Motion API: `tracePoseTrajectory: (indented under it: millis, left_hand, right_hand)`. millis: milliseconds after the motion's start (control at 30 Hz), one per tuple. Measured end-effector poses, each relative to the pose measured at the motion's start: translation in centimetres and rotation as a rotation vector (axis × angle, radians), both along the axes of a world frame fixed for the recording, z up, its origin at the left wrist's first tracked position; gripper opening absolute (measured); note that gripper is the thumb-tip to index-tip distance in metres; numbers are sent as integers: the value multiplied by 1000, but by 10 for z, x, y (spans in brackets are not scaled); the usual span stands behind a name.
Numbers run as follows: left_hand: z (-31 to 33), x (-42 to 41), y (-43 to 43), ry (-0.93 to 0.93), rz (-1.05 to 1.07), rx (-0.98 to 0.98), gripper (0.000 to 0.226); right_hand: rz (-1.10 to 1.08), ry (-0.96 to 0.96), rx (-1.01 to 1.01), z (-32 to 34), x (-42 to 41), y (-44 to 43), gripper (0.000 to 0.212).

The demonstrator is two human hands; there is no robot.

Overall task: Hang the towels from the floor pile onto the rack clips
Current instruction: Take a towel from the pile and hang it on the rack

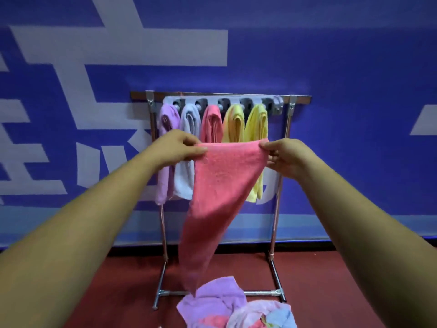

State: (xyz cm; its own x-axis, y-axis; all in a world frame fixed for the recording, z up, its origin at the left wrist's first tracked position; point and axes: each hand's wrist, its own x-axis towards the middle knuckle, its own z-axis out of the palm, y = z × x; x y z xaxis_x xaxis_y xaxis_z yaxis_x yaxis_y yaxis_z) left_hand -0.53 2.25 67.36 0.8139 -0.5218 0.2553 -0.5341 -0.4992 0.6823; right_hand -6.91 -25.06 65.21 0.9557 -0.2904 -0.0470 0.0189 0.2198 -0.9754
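Before the rack [287,129], your left hand [176,147] and right hand [287,157] pinch a pink towel [220,185]; next, the apparently free one-o'clock clip [275,105].

The held pink towel [222,185] covers the lower parts of the hung pink towel [211,124] and the orange towel [234,124], and part of the yellow towel [256,124]. Its lower end is blurred above the floor pile [220,306], which the bottom edge cuts off. The fingers of the left hand [179,147] and right hand [286,157] lie partly hidden behind its top hem.
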Motion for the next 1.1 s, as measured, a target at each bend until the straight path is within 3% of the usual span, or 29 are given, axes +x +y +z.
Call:
tracePoseTrajectory:
  millis: [133,233,367,533,700,833,967,1100]
  left_hand:
    - [9,-2,2,19,9,-190,11]
    - [21,-4,2,-92,49,-198,6]
    - [35,-8,-1,-136,20,-215,26]
    - [42,-8,-3,-148,41,-140,18]
    - [45,-20,-3,-70,-94,-46,10]
    - [51,-44,-7,-29,-256,-8,7]
    - [62,-67,-14,39,-438,-9,17]
    - [70,-79,-19,56,-527,123,24]
  right_hand:
    - [-12,-115,-165,9,-11,1,4]
    - [-6,-197,-241,18,-18,1,14]
    - [-20,-235,-269,29,-23,0,19]
    - [-88,-292,-286,32,-24,-5,20]
    - [-117,-229,-391,36,-30,-12,9]
    - [-169,-140,-462,35,-32,-19,13]
    - [-126,-118,-440,38,-36,-13,9]
    - [-53,-143,-334,42,-40,-7,11]
